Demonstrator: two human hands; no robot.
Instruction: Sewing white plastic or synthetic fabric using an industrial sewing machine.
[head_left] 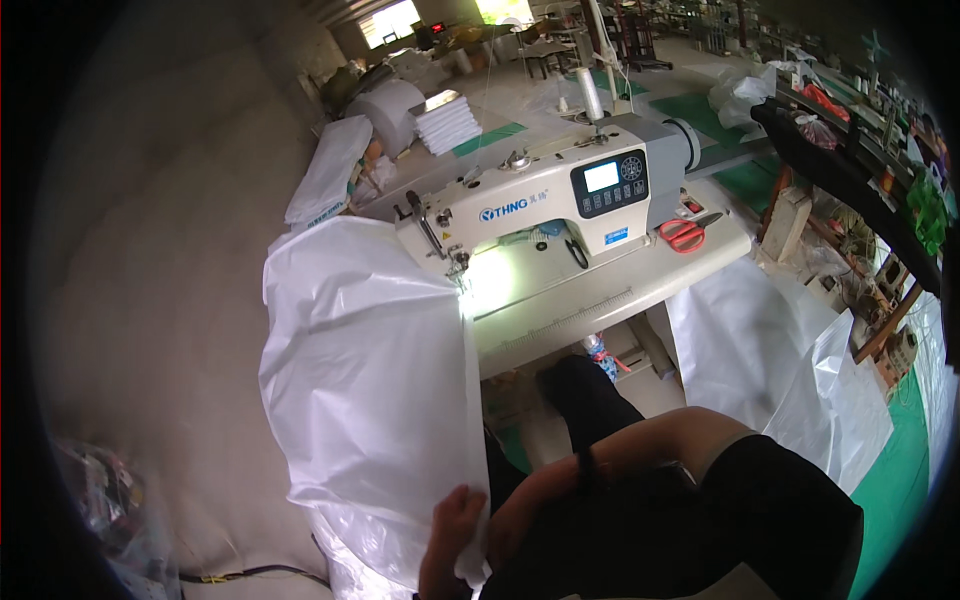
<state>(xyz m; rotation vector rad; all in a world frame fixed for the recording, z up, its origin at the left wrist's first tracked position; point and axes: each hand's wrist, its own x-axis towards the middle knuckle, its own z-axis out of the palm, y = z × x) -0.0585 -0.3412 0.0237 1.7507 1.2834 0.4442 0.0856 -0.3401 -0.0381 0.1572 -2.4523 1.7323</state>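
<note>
A large white plastic-like sheet point(375, 370) hangs from the needle area of the sewing machine point(540, 195) down toward me. Its upper right corner lies at the lit needle. Low in the head view, my left hand point(457, 518) is closed on the sheet near its right edge. Close beside it, my right hand point(507, 530) reaches in from the right at that same edge. Its fingers are hidden in shadow and behind the sheet.
Red-handled scissors point(682, 236) and small dark thread snips point(577, 253) lie on the machine table point(600, 290). A thread cone point(589, 95) stands behind the machine. More white sheeting point(760, 350) hangs at the right. Folded white stacks point(446, 122) sit beyond, and a black cable point(270, 570) lies on the floor.
</note>
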